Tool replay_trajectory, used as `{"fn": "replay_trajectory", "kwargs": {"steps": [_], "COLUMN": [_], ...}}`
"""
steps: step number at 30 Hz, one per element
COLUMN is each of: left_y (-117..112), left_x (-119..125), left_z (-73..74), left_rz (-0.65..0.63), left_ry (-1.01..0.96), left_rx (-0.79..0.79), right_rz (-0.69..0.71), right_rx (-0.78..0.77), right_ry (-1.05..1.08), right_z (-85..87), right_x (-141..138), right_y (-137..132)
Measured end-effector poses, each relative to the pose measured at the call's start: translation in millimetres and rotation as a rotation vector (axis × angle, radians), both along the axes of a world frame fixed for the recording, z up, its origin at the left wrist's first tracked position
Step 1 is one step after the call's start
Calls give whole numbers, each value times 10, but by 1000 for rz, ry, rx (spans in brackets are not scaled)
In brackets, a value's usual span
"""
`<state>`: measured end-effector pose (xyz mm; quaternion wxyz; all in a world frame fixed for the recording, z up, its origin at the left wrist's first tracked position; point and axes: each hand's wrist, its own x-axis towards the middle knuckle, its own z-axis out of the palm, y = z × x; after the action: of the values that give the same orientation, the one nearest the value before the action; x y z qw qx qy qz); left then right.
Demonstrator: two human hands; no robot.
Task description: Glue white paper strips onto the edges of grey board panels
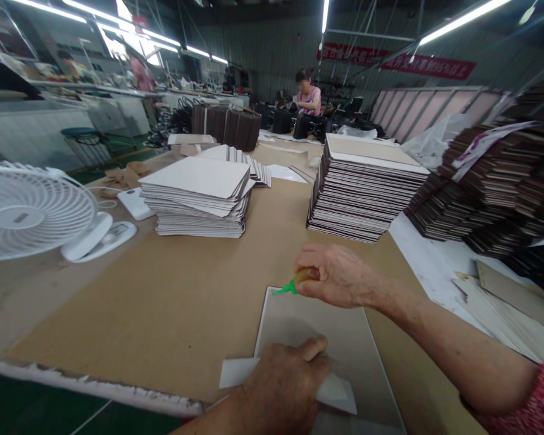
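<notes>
My right hand (333, 275) is wrapped round a small amber glue bottle (307, 277). Its green nozzle (284, 289) points left, with the tip at the far left corner of a flat grey-beige board (344, 329). That board lies on the table in front of me, its edges thin and white. Over the near part of the board is my left hand (288, 380), fingers curled and closed on a white strip (340, 393). The strip sticks out on both sides of the hand, and its middle is hidden.
Stacks of white-faced boards stand at the left (197, 199) and right (367, 187) of the brown tabletop (163, 302). A white fan (31, 211) and a phone (136, 203) are at far left. Dark piles (494, 175) rise at right. A person (309, 99) sits farther back.
</notes>
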<state>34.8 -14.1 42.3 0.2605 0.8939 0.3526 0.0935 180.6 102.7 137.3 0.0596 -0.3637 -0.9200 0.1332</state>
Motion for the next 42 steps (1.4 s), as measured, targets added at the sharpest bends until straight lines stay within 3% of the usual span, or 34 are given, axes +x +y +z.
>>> {"fn": "replay_trajectory", "kwargs": {"steps": [9,17,27,35,42], "left_y": [-19,-37,-33,-40,-41], "left_x": [37,40,40,35,38], "left_z": [-137,-99,-139,-117,-143], "left_rz": [13,11,12,10,24], "left_ry": [5,8,10,16,37], "left_rx": [36,31,52,65,49], "right_rz": [50,39,-41,-35,-3], "right_rx": [64,94,74,83,94], "right_ry": [-114,-164,-279,-237,-103], "right_z": [170,210,274,263,128], "right_x": [-163,-236,-4,-25,-56], "right_y": [-39,-26,-23,-37,-57]}}
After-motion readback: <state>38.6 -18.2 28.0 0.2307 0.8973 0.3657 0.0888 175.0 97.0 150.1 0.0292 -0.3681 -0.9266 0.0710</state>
